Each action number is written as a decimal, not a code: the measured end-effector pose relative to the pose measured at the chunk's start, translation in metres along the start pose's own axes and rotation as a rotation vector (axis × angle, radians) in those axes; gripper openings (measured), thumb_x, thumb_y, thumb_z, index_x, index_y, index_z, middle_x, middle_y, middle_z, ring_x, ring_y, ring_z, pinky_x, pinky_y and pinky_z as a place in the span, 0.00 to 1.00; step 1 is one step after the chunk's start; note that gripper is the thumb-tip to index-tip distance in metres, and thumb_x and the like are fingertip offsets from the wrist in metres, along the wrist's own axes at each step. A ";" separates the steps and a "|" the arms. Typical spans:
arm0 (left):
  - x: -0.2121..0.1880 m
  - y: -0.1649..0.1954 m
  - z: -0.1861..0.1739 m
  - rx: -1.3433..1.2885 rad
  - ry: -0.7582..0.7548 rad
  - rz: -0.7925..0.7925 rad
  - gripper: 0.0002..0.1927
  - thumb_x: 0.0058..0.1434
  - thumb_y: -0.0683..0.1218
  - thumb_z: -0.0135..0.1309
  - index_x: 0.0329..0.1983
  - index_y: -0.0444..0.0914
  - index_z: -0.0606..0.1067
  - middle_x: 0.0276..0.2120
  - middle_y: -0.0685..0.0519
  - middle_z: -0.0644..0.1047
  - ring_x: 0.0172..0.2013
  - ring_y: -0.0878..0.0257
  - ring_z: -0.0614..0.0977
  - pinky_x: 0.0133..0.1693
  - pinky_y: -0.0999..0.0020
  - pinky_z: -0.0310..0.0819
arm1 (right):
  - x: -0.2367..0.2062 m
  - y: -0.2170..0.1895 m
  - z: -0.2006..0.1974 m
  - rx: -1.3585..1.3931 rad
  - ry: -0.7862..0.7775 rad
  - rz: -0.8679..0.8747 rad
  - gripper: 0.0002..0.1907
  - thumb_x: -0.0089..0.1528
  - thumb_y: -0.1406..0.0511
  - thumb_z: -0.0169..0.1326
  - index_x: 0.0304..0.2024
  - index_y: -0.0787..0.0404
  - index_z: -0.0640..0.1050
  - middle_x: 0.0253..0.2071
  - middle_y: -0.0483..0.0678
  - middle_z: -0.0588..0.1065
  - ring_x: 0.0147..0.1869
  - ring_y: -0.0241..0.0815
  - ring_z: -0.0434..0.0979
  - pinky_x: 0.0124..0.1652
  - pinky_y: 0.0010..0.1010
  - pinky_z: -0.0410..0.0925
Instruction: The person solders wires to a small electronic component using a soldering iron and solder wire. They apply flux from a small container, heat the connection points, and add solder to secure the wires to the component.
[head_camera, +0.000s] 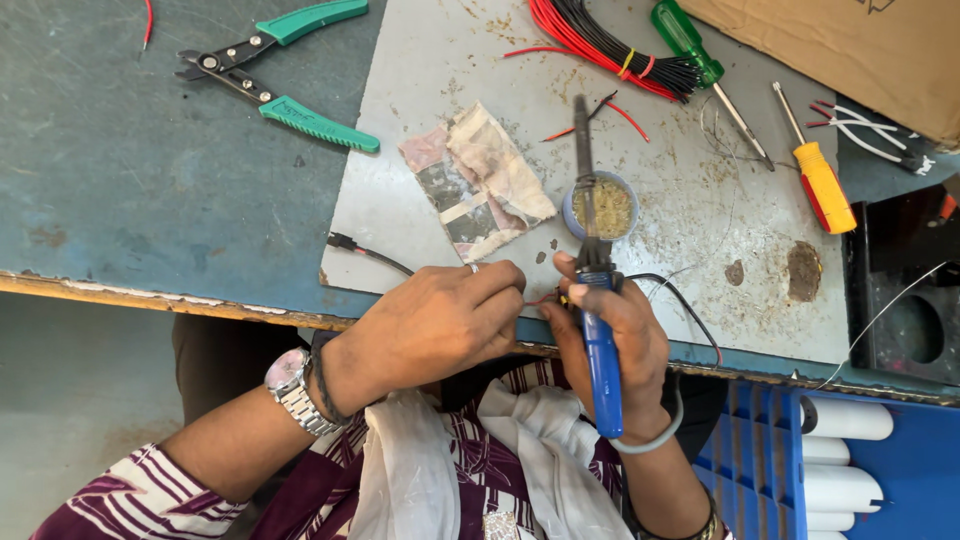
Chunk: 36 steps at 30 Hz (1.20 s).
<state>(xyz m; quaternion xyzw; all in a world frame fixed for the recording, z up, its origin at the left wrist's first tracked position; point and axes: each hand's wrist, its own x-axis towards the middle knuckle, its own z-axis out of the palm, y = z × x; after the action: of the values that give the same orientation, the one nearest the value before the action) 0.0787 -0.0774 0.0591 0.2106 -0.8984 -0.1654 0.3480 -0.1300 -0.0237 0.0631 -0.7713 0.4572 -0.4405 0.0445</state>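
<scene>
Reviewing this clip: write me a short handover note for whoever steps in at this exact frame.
Left hand: pinching a thin red wire at the table edge.
Right hand: gripping the blue-handled soldering iron, its tip lying over the small round tin.
Nearby: green-handled pliers, wire bundle, two screwdrivers, a stained rag.
Done: wire and iron in hand.
Left: whether any joint is made cannot be told.
</scene>
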 end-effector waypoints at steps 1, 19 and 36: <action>0.000 0.000 0.000 0.023 0.007 0.010 0.10 0.58 0.42 0.59 0.34 0.34 0.69 0.38 0.47 0.72 0.30 0.52 0.79 0.34 0.57 0.74 | -0.002 0.000 0.000 0.002 -0.002 0.015 0.26 0.60 0.77 0.66 0.53 0.61 0.66 0.55 0.58 0.78 0.51 0.50 0.84 0.48 0.33 0.78; 0.004 0.003 -0.002 0.046 -0.043 0.150 0.11 0.52 0.44 0.59 0.33 0.35 0.70 0.39 0.49 0.74 0.29 0.56 0.78 0.32 0.59 0.73 | -0.010 -0.003 0.005 -0.016 0.048 0.036 0.24 0.61 0.79 0.62 0.53 0.61 0.66 0.53 0.59 0.79 0.53 0.49 0.85 0.49 0.33 0.78; 0.017 -0.001 -0.012 0.091 -0.146 0.081 0.14 0.53 0.46 0.61 0.33 0.36 0.68 0.30 0.49 0.75 0.24 0.53 0.80 0.28 0.58 0.73 | -0.008 -0.003 0.002 -0.007 0.027 0.011 0.24 0.60 0.77 0.64 0.53 0.61 0.66 0.53 0.61 0.78 0.54 0.54 0.84 0.47 0.34 0.78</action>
<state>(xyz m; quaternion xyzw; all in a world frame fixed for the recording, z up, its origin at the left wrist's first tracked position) 0.0760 -0.0887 0.0767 0.1771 -0.9357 -0.1251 0.2782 -0.1282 -0.0172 0.0580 -0.7629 0.4634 -0.4492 0.0380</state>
